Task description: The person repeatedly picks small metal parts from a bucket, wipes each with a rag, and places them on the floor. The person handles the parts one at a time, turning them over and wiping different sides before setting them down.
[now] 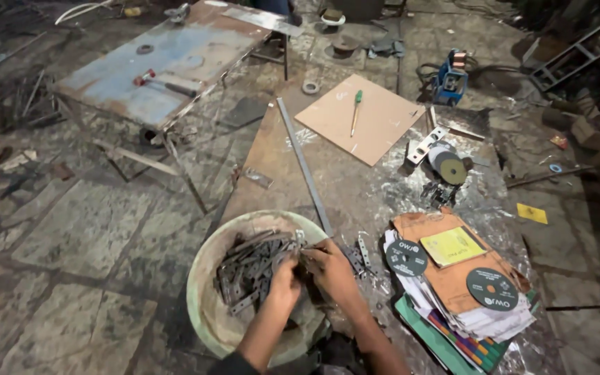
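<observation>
Leftmost, a blue-grey metal desk (pixel 148 69) on thin legs, carrying a hammer (pixel 163 83) with a red-banded head. Next, on the stone floor, a pale round basin (pixel 211 292) filled with flat metal brackets (pixel 248 267), dark and jumbled. Left hand (pixel 285 280) inside the basin, grip closed on brackets; right hand (pixel 329 267) at the basin's right rim, fingers curled around more of them; both hands touching. Long steel bar (pixel 305 167) running from behind the basin away across a rusty floor plate (pixel 383 198). Square brown board (pixel 359 118) with a green-handled screwdriver (pixel 356 111) on it. Angle grinder (pixel 444 163) further right. Stack of papers and card (pixel 453 292) with two cutting discs (pixel 492 288) on top, just right of the right hand
</observation>
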